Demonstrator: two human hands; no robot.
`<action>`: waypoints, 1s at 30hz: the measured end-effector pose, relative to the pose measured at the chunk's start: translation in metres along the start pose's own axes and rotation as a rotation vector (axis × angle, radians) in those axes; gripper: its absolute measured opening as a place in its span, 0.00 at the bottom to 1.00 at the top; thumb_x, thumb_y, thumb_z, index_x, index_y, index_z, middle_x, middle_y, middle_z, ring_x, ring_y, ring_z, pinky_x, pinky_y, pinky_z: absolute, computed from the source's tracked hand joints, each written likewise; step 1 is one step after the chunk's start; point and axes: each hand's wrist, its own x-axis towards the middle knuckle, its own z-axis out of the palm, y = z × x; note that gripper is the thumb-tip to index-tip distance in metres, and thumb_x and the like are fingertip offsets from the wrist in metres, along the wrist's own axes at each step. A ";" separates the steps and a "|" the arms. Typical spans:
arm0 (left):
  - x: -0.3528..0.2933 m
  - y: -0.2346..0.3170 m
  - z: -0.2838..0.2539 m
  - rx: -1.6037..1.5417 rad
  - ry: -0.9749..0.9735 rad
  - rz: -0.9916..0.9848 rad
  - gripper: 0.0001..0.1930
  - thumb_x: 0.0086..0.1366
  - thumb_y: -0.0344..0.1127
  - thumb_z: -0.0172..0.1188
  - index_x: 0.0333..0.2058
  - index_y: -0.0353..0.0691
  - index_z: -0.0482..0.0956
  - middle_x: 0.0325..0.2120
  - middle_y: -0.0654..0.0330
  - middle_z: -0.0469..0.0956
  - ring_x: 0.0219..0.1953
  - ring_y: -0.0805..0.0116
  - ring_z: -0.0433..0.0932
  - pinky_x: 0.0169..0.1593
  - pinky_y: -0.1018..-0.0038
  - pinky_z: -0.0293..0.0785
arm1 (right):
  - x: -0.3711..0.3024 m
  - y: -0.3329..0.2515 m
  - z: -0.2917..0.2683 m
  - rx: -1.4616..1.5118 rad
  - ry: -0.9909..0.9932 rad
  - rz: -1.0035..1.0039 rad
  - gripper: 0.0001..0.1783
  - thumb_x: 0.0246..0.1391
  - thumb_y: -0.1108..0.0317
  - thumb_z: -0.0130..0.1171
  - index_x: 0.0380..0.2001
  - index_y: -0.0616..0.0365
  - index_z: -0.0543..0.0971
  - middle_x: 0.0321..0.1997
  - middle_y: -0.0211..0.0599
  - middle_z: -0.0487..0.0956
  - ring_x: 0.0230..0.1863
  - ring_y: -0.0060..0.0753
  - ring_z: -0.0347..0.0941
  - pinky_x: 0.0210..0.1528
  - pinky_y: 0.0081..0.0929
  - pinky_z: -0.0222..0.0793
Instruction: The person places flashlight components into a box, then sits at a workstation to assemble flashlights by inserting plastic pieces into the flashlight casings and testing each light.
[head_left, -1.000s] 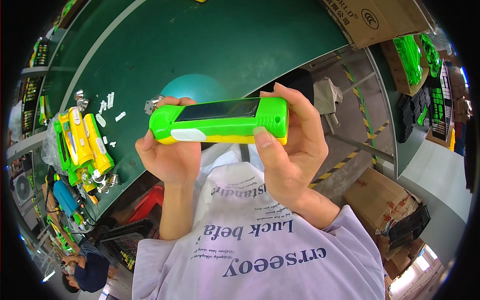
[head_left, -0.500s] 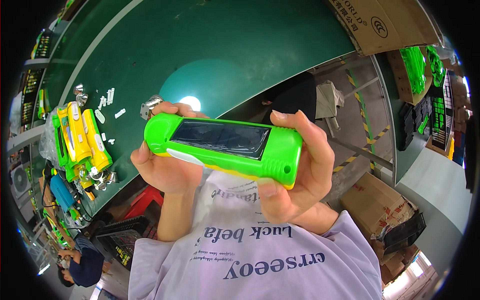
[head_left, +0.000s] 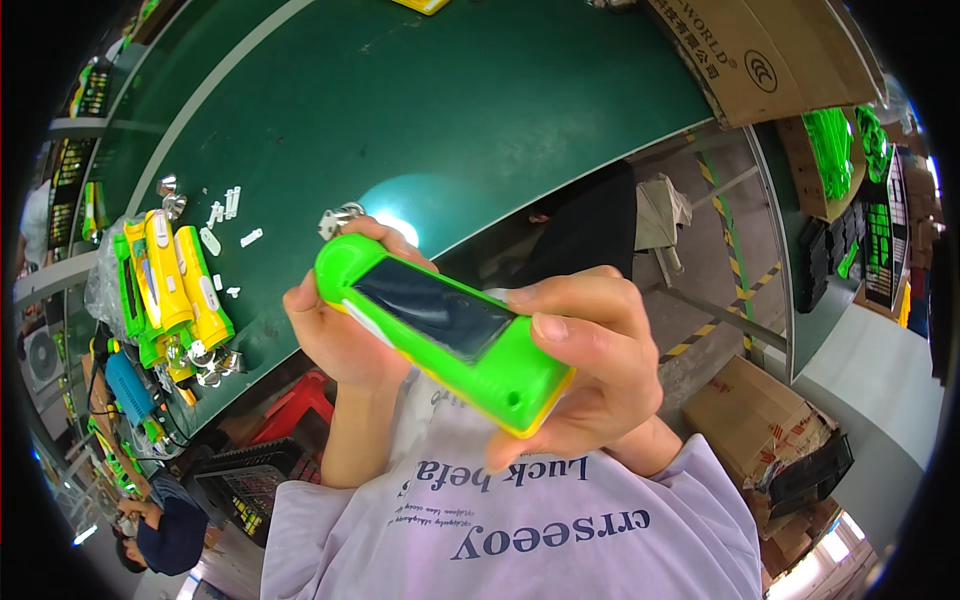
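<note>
Spanning left grip (head_left: 347, 345), right grip (head_left: 608, 372): flashlight (head_left: 437, 312)

Table (head_left: 480, 110): green
Yellow-green cases (head_left: 163, 285): heaped toward the left end
White bits (head_left: 232, 203): just beside the cases
Shiny cups (head_left: 173, 205): near the cases

green casing (head_left: 505, 382), yellow underside (head_left: 549, 409), black panel (head_left: 432, 308), dark green tabletop (head_left: 480, 130), yellow-and-black striped tape (head_left: 692, 344), pale lilac shirt (head_left: 560, 575)
</note>
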 end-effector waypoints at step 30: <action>-0.017 -0.028 0.014 0.786 0.182 -0.061 0.13 0.73 0.40 0.43 0.43 0.35 0.68 0.28 0.58 0.78 0.26 0.75 0.77 0.28 0.80 0.72 | -0.015 0.043 -0.036 -0.421 -0.122 0.321 0.13 0.49 0.61 0.63 0.23 0.62 0.78 0.20 0.39 0.73 0.20 0.32 0.70 0.21 0.27 0.61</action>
